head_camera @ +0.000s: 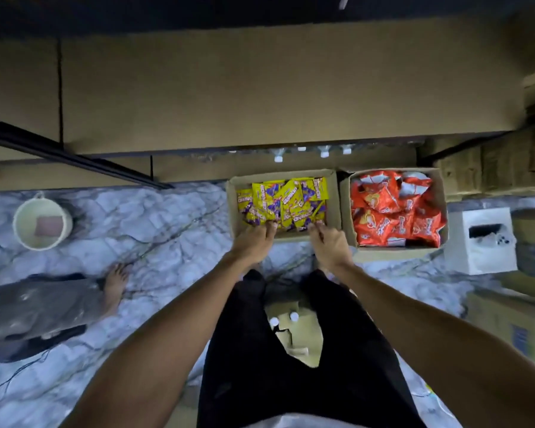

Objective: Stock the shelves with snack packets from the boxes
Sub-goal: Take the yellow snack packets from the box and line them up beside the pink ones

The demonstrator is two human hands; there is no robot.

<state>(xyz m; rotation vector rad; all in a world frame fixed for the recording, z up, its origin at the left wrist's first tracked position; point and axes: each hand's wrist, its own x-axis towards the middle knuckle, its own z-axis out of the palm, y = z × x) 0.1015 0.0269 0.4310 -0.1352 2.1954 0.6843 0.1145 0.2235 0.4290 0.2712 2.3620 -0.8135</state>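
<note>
While the person stands bent over the marble-patterned floor [167, 230], both bare arms reach down to the open cardboard box of yellow packets [233, 208], which sits on the floor against the foot of the shelf unit. The yellow snack packets [283, 202] lie in a loose heap that fills this box. The left hand [254, 240] comes over the near wall with its fingers [267, 227] held fairly straight and close together, the tips touching the packets at the near edge; nothing is gripped there. The right hand [331, 244] is just beside it, at the box's near right corner, its fingers [317, 227] bent down into the heap; I cannot tell whether they pinch a packet. Touching that box on its right is a second cardboard box [346, 211], full of orange-red snack packets [393, 211]. Above both boxes a wide brown shelf board [260, 88] spans the view, and white bottle caps [323, 153] show in the dim gap beneath its front edge. Between the person's black trouser legs [250, 366] lies another carton [303, 335] with two white caps [294, 316] visible. A white bucket [42, 239] stands well to the left, another person's bare foot [115, 285] rests on the floor near it, and a white box [482, 251] sits right of the orange packets' box.
</note>
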